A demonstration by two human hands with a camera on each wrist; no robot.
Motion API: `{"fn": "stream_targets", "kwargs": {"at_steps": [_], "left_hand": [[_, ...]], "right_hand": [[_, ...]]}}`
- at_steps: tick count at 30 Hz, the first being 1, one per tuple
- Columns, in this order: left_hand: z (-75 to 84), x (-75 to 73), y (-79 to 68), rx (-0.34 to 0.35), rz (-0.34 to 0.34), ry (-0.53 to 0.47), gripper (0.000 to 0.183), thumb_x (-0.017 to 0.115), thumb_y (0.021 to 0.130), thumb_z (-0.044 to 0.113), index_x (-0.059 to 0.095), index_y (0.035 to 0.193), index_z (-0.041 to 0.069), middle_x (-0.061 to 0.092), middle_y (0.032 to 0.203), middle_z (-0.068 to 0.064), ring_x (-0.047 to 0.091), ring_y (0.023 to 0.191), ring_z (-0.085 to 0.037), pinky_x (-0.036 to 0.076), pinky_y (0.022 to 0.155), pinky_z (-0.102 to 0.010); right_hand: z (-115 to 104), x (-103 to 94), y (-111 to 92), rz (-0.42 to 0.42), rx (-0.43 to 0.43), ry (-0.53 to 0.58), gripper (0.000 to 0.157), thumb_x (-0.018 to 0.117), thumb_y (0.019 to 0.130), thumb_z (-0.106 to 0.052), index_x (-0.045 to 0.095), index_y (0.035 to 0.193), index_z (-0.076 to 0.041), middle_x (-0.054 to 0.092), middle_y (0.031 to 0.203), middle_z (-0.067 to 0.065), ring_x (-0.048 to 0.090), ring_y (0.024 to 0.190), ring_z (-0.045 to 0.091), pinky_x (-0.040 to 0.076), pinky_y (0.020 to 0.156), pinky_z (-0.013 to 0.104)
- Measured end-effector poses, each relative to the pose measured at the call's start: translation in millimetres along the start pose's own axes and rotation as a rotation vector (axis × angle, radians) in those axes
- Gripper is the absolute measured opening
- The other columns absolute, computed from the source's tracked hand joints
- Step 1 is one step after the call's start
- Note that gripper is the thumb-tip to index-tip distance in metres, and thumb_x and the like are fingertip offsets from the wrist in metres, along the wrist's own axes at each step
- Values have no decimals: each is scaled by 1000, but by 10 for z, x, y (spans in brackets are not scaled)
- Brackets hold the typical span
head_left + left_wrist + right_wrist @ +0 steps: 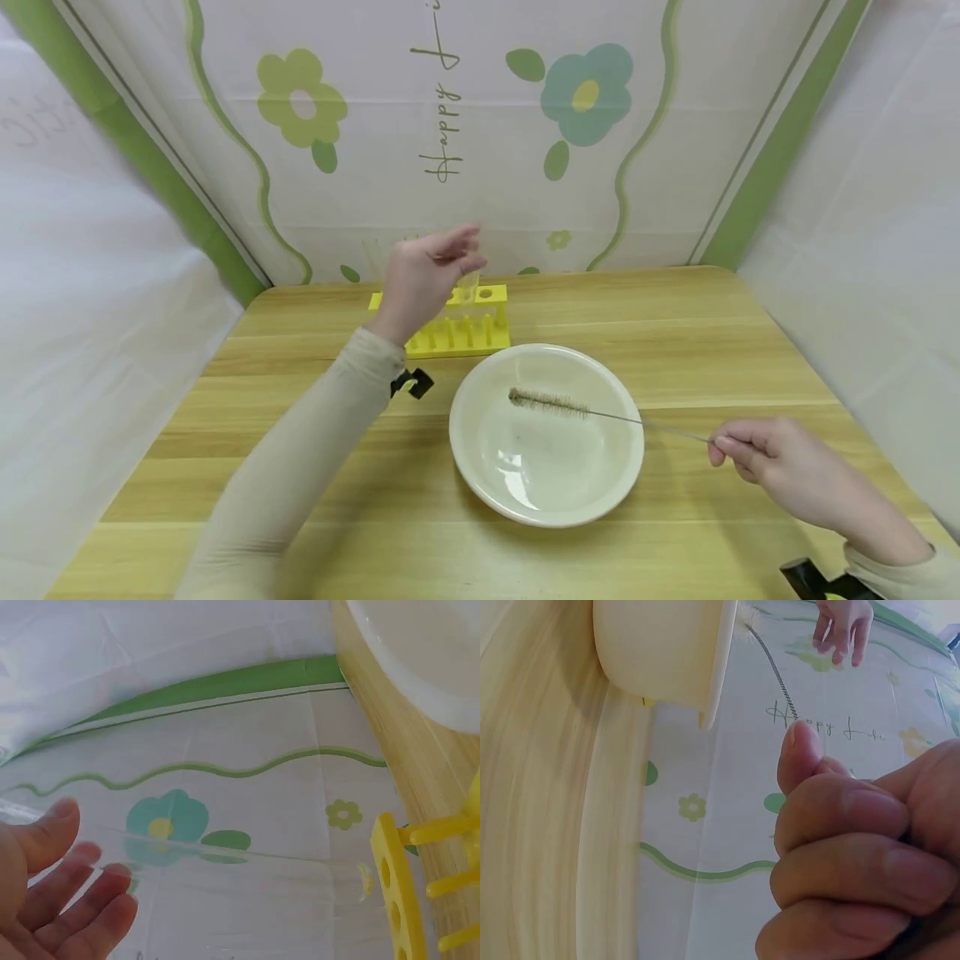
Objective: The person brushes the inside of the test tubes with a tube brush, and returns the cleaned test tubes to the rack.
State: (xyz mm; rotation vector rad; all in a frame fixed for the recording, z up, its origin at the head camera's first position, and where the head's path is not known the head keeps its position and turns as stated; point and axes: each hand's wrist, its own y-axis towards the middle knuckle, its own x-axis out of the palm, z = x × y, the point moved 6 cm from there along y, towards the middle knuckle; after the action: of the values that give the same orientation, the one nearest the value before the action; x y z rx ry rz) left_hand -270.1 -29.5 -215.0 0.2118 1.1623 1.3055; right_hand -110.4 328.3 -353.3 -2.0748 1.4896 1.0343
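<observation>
My left hand (431,271) is above the yellow test tube rack (457,351), thumb and fingertips around a clear test tube (468,288). In the left wrist view the see-through tube (247,881) runs from the fingers toward the rack's holed top bar (396,892); whether its end is inside a hole I cannot tell. My right hand (787,467) pinches the thin wire handle of a test tube brush (551,403). The brush's bristled head is over the cream bowl (546,518). In the right wrist view the fingers (840,874) are curled, with the twisted wire beyond the thumb.
Faint clear tubes (372,257) show behind my left hand at the rack's left part. The wooden table (675,325) ends at a flowered cloth backdrop (480,200). White cloth walls (862,217) stand on both sides.
</observation>
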Motion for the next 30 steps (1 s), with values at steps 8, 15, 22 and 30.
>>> {"fn": "stream_targets", "kwargs": {"at_steps": [8, 15, 22, 30], "left_hand": [[-355, 138, 230, -310, 128, -59, 41, 78, 86, 13, 68, 125, 7, 74, 103, -7, 71, 91, -16, 56, 80, -22], [-539, 304, 251, -383, 141, -27, 43, 76, 87, 15, 66, 128, 8, 73, 109, -10, 71, 95, -17, 55, 81, -20], [-675, 490, 178, -479, 85, -35, 44, 74, 90, 14, 64, 132, 9, 71, 115, -11, 70, 100, -19, 56, 80, -21], [-776, 657, 62, -544, 52, 4, 46, 73, 91, 12, 62, 135, 12, 71, 116, -10, 68, 102, -19, 56, 82, -24]], "right_hand": [[19, 28, 13, -6, -8, 17, 28, 50, 102, 0, 61, 87, -21, 29, 58, -15, 26, 47, -2, 31, 39, 24], [36, 32, 19, -6, 2, 17, 27, 49, 102, -1, 61, 88, -21, 29, 58, -14, 26, 47, -2, 30, 40, 24], [18, 40, 9, -12, 17, 21, 24, 49, 103, -3, 62, 89, -18, 30, 58, -15, 27, 47, -1, 31, 40, 24], [2, 66, 16, -6, 35, 13, 24, 50, 103, -5, 63, 89, -19, 31, 57, -15, 27, 46, -1, 32, 41, 24]]}}
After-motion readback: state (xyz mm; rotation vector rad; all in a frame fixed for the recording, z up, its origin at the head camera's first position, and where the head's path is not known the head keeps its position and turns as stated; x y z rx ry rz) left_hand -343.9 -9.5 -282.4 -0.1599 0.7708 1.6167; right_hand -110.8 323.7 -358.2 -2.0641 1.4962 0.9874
